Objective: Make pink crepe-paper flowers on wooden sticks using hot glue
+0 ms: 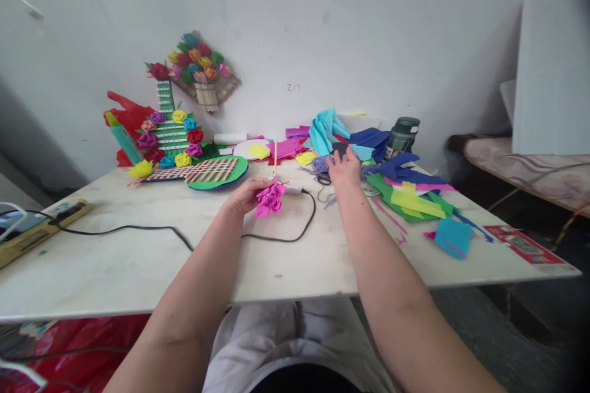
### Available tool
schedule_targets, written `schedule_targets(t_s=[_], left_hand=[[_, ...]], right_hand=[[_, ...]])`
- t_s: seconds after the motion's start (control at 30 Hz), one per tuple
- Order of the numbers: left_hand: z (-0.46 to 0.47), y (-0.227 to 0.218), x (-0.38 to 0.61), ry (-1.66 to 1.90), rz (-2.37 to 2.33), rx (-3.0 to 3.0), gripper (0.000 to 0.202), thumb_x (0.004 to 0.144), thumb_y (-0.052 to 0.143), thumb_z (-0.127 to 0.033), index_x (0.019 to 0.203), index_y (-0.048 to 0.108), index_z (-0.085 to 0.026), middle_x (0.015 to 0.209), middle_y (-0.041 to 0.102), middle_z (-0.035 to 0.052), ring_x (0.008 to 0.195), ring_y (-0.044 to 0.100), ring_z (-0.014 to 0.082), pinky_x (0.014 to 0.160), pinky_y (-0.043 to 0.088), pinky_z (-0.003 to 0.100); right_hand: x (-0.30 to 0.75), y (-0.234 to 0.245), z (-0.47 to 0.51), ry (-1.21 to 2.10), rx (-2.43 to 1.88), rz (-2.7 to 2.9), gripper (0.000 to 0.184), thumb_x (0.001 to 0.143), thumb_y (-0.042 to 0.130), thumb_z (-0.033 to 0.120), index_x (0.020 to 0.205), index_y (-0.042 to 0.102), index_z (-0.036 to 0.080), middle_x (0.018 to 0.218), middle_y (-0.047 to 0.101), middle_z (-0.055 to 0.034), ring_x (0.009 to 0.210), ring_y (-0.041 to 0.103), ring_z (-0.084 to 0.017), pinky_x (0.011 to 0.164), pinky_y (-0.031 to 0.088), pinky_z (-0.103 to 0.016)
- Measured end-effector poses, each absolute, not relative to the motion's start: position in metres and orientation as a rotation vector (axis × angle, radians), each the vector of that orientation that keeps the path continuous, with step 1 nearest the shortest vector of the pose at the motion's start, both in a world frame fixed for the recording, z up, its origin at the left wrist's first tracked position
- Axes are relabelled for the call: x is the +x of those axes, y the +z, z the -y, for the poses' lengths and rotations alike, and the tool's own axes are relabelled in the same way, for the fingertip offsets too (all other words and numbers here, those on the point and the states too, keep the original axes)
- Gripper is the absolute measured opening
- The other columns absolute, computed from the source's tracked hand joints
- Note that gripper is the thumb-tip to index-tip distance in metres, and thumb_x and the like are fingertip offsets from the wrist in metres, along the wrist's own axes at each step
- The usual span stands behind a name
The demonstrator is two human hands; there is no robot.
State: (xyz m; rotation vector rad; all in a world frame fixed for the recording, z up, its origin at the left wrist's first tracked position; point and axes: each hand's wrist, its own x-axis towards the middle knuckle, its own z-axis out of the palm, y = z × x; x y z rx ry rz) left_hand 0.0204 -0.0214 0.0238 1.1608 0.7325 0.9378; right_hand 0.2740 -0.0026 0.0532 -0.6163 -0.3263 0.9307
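My left hand is closed on a magenta paper flower just above the table. Right behind the flower lies a white tool with a black cord, partly hidden, and a thin pale stick rises upright there. My right hand reaches out over the table, fingers spread and nothing in them. Beside it are black-handled scissors and a bundle of purple yarn. Crumpled light-blue paper is heaped beyond its fingertips.
Left of my hands, a green guitar-like board lies before a tower of paper flowers. Coloured paper scraps and a dark bottle stand right. A black cord crosses from a power strip.
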Motion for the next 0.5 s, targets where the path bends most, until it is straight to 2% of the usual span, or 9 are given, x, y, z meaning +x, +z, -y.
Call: schedule_targets(t_s=[0.07,0.13,0.2,0.23,0.3,0.37,0.5], left_hand=[[0.021,0.023,0.021,0.963,-0.738,1.16,0.016,0.06,0.075,-0.022,0.061,0.066,-0.009,0.051,0.056,0.0035,0.043,0.044,0.0073,0.041,0.034,0.02],[0.021,0.023,0.021,0.984,-0.738,1.167,0.015,0.061,0.074,-0.022,0.06,0.066,-0.01,0.052,0.056,0.004,0.043,0.045,0.0085,0.042,0.035,0.022],[0.02,0.022,0.022,0.99,-0.742,1.185,0.015,0.062,0.074,-0.022,0.06,0.066,-0.01,0.053,0.057,0.0046,0.044,0.046,0.0094,0.043,0.036,0.023],[0.02,0.021,0.022,0.988,-0.746,1.196,0.015,0.062,0.074,-0.023,0.06,0.066,-0.01,0.054,0.058,0.0048,0.045,0.046,0.0094,0.043,0.036,0.023],[0.018,0.02,0.022,0.975,-0.755,1.22,0.017,0.06,0.075,-0.025,0.062,0.067,-0.009,0.054,0.058,0.0048,0.046,0.047,0.0091,0.044,0.036,0.022],[0.017,0.02,0.022,0.964,-0.764,1.247,0.02,0.059,0.076,-0.027,0.064,0.068,-0.008,0.054,0.058,0.0046,0.046,0.048,0.0088,0.045,0.035,0.022],[0.02,0.022,0.023,0.964,-0.784,1.32,0.024,0.06,0.077,-0.031,0.065,0.068,-0.008,0.051,0.056,0.0028,0.045,0.045,0.0076,0.045,0.032,0.021]], right_hand=[[0.273,0.053,0.003,0.941,-0.644,0.434,0.022,0.088,0.045,0.043,0.077,0.047,0.023,0.072,0.058,0.0023,0.057,0.058,-0.007,0.052,0.049,-0.02],[0.27,0.053,0.003,0.933,-0.717,0.579,0.036,0.086,0.043,0.052,0.067,0.043,0.022,0.056,0.05,0.0042,0.041,0.046,-0.007,0.039,0.039,-0.019],[0.263,0.054,0.005,0.921,-0.77,0.698,0.039,0.083,0.048,0.054,0.063,0.04,0.022,0.048,0.044,0.0065,0.032,0.032,-0.005,0.032,0.027,-0.019],[0.259,0.055,0.006,0.926,-0.777,0.744,0.037,0.082,0.052,0.052,0.064,0.042,0.021,0.049,0.045,0.0068,0.032,0.029,-0.004,0.031,0.025,-0.019],[0.246,0.055,0.009,0.972,-0.759,0.838,0.025,0.076,0.062,0.042,0.074,0.051,0.02,0.062,0.059,0.0048,0.036,0.036,-0.003,0.033,0.027,-0.017],[0.232,0.054,0.013,1.066,-0.77,0.96,0.023,0.071,0.067,0.038,0.081,0.058,0.019,0.076,0.066,0.0011,0.045,0.049,-0.004,0.038,0.033,-0.016],[0.209,0.048,0.018,1.145,-0.883,1.276,0.031,0.071,0.065,0.046,0.082,0.065,0.017,0.09,0.07,-0.0051,0.066,0.059,-0.009,0.048,0.04,-0.018]])
